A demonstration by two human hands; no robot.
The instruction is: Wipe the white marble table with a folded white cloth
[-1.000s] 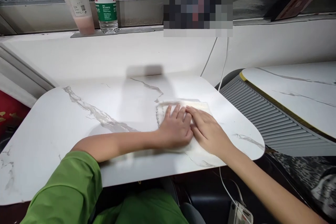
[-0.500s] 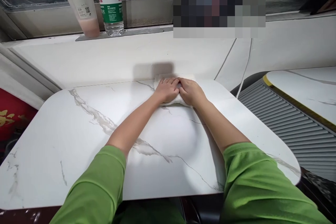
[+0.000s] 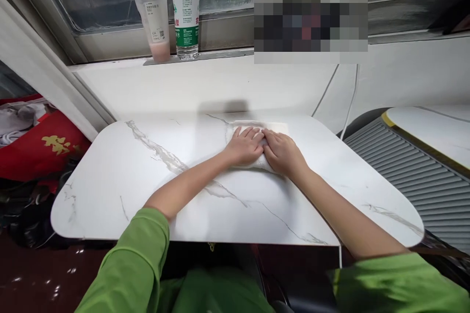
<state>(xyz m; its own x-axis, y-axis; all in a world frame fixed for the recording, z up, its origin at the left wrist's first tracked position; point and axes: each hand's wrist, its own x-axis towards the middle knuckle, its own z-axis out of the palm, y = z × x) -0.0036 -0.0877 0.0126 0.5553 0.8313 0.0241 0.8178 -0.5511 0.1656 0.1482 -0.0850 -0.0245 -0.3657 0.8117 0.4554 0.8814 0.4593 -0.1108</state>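
Note:
A folded white cloth (image 3: 242, 123) lies on the white marble-patterned table (image 3: 172, 215), a little in from the edge along the wall. My left hand (image 3: 245, 146) rests flat on its left part with fingers spread. On the cloth's right part lies my right hand (image 3: 284, 151), palm down, its fingers stretched toward the left one. The fingertips of both hands meet over the middle. Much of the cloth is hidden beneath them, though its edges show at the back and front.
On the window ledge stand a domed plastic cup (image 3: 159, 24) with pink drink and a water bottle (image 3: 187, 22). White cables (image 3: 352, 98) hang at the right, beside a grey ribbed surface (image 3: 407, 171). A red bag (image 3: 40, 146) sits at the left. A blurred patch covers part of the window.
Both hands and the cloth have come back toward me, away from the wall. The view has shifted left and upward, showing more of the cup, bottle and red bag.

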